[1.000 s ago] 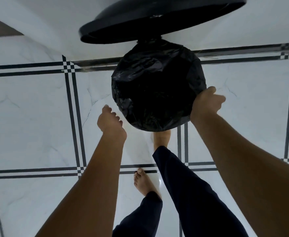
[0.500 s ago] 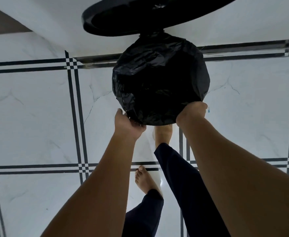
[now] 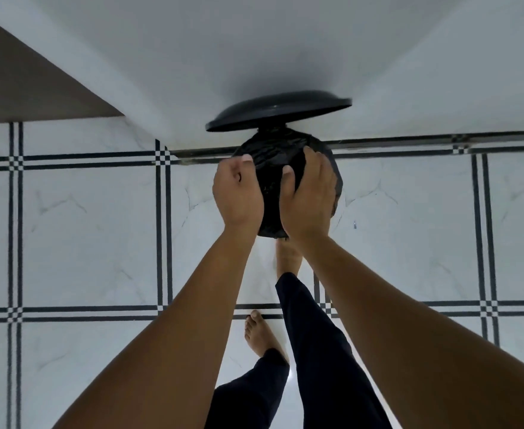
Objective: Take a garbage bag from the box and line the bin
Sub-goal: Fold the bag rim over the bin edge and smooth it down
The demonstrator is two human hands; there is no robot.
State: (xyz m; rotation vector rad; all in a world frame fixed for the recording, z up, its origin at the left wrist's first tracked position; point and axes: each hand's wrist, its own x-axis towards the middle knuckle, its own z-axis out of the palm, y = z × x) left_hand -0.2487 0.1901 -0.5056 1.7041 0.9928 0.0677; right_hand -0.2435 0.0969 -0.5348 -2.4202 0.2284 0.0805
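Observation:
A round bin stands on the floor against the wall, lined with a black garbage bag (image 3: 270, 164) whose plastic is folded over the rim. Its black lid (image 3: 279, 109) stands open, tilted back toward the wall. My left hand (image 3: 239, 193) is curled at the bin's left rim and grips the bag's edge there. Over the right half of the bin's mouth, my right hand (image 3: 312, 193) lies flat, fingers straight on the plastic and thumb pointing inward. Most of the opening is hidden by both hands.
White marble floor tiles with black line borders (image 3: 163, 230) surround the bin. A white wall (image 3: 254, 51) rises right behind it. One bare foot (image 3: 288, 258) is at the bin's base; the other (image 3: 260, 335) is further back.
Both hands moved from the bin's near rim up over its mouth, closer together. The view has pulled back, so the bin looks smaller and more of the wall shows.

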